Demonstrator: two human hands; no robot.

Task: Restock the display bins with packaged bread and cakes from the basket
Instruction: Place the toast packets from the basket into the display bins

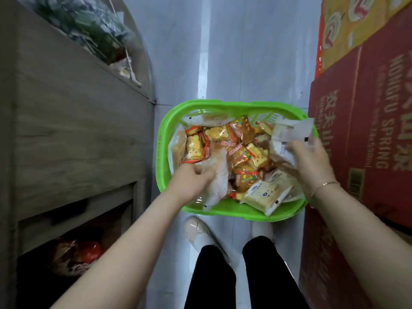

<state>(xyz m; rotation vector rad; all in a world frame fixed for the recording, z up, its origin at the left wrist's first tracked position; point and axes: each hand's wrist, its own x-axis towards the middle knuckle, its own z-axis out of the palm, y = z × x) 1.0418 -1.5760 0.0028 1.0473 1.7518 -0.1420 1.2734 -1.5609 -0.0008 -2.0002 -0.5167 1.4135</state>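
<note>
Two hands reach down into a green basket (169, 121) that stands on the pale floor (178, 52) just ahead of the person's shoes (200, 230). The head camera looks straight down on it. The basket is piled with packaged bread and cakes: bear-shaped cakes (217, 136) in clear wrappers with red edges fill the middle and left, and a cream toast packet (265, 195) lies at the near right corner.

The left hand (194, 177) has its fingers curled round a frosted white packet (217, 175) at the near left of the basket, gripping it by its edge. The right hand (312, 159) holds a bunch of white packets (292, 134) over the basket's right rim, fingers bent round them; the picture is blurred there, so I cannot tell how many it has. A thin bracelet (327, 184) sits on the right wrist.

A grey wooden display stand (66, 130) runs along the left, with wrapped goods in a clear-fronted bin (93, 30) on top and red-wrapped packets (84, 253) in a dark lower shelf. Red cartons (356, 130) with printed lettering are stacked on the right, touching the basket's side.
</note>
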